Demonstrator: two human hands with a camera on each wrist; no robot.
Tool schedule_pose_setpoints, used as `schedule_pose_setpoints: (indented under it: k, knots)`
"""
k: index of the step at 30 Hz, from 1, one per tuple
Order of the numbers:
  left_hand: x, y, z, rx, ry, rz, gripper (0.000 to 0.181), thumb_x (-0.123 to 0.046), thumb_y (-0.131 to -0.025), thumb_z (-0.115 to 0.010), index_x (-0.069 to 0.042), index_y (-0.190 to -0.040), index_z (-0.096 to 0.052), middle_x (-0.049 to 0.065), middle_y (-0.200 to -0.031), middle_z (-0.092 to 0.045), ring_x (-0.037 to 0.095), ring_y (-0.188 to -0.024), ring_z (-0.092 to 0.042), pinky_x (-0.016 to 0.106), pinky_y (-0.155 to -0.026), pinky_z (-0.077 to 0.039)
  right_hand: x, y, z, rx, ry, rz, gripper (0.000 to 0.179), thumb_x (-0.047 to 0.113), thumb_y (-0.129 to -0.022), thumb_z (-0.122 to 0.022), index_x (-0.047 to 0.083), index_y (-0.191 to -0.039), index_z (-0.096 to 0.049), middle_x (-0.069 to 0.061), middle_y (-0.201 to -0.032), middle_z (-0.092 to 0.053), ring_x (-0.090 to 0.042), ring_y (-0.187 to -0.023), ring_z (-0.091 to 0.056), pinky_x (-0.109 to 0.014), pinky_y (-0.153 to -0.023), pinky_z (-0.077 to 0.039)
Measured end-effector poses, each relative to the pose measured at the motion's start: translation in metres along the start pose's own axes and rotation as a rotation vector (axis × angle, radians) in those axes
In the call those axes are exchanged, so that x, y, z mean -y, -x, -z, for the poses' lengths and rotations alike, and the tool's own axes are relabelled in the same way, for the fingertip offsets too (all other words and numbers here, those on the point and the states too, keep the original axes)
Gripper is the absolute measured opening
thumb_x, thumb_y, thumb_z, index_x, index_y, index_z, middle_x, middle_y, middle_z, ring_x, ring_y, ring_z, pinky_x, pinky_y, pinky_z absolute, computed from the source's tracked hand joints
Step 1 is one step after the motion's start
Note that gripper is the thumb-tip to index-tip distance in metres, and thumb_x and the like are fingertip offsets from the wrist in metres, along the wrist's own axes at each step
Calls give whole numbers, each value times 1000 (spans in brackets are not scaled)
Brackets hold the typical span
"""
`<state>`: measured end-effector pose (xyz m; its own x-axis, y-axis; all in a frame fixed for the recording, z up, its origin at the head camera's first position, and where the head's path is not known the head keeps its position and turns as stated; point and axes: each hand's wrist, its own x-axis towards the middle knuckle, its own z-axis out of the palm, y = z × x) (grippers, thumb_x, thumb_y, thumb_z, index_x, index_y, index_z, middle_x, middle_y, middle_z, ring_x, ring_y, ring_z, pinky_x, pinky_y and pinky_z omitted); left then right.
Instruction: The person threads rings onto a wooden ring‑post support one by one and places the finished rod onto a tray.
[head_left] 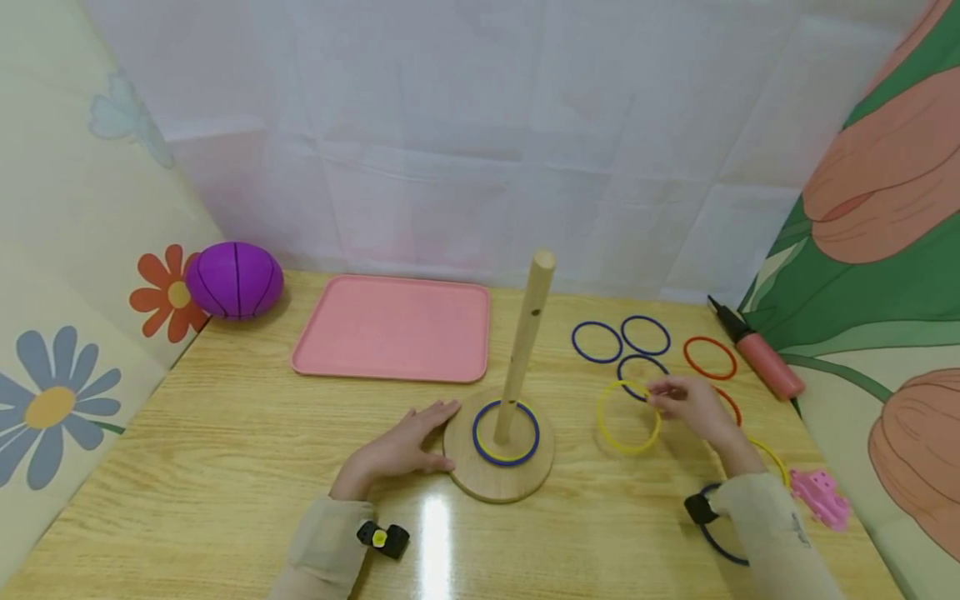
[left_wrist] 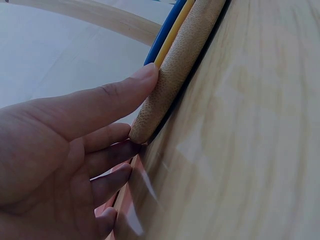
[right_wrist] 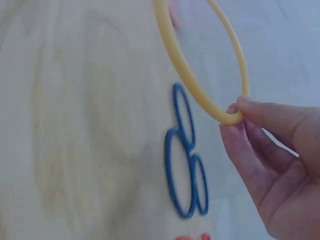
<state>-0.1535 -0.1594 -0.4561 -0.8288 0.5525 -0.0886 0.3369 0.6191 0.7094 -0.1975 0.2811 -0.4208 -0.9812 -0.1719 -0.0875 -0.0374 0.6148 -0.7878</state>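
A round wooden base (head_left: 465, 467) carries an upright wooden pole (head_left: 528, 325). Around the pole's foot lie a blue ring (head_left: 476, 446) and a yellow ring, the blue one on top. My left hand (head_left: 397, 450) touches the left edge of the base, its fingers spread and fairly straight; the left wrist view shows the thumb on the rim (left_wrist: 175, 70). Between thumb and fingers, my right hand (head_left: 693, 404) pinches a yellow ring (head_left: 602, 421) by its right side. That ring is tilted and raised off the table, right of the pole.
Three blue rings (head_left: 597, 361) lie behind the right hand. Red rings (head_left: 710, 376), another yellow ring (head_left: 782, 467) and a blue ring (head_left: 723, 552) are around the right arm. A pink tray (head_left: 405, 329), purple ball (head_left: 235, 281), hand pump (head_left: 768, 362) and pink toy (head_left: 821, 498) also stand about.
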Motion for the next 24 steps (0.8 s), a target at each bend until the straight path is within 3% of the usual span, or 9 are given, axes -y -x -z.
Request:
schedule_pose_setpoints:
  k: [8, 11, 15, 20, 24]
  knots:
    - [0, 0, -1, -1, -5, -6, 85, -27, -84, -74, 5, -149, -30, 29, -153, -30, 49, -143, -23, 67, -117, -7, 37, 2, -1, -60, -135, 2, 34, 11, -93, -64, -10, -120, -60, -26, -112, -66, 1, -82, -65, -28, -76, -61]
    - [1, -1, -2, -3, 6, -7, 84, -26, -84, -74, 5, -148, -30, 29, -153, -31, 49, -143, -23, 67, -118, -7, 52, 3, -1, -77, -179, 12, 38, 17, -93, -65, -8, -121, -59, -8, -103, -70, 4, -82, -64, -26, -77, -61]
    - [1, -1, -2, -6, 9, -12, 84, -26, -84, -74, 6, -148, -31, 29, -153, -31, 49, -143, -23, 67, -118, -7, 73, 4, -1, -94, -246, 27, 43, 23, -93, -66, -6, -124, -58, 16, -93, -65, 2, -85, -65, -23, -78, -60]
    - [0, 0, -1, -9, 7, -11, 83, -25, -83, -75, 7, -147, -31, 30, -152, -32, 49, -143, -24, 67, -117, -8, 99, 8, -1, -126, -369, 82, 37, 19, -91, -68, -4, -119, -62, 15, -92, -65, -1, -87, -65, -24, -76, -61]
    - [0, 0, 0, -6, 4, -2, 83, -24, -83, -75, 6, -147, -31, 29, -153, -31, 49, -143, -23, 67, -118, -7, 117, 11, 0, -129, -470, 118, 18, 15, -90, -69, 9, -107, -69, 11, -92, -68, -5, -86, -65, -23, -73, -61]
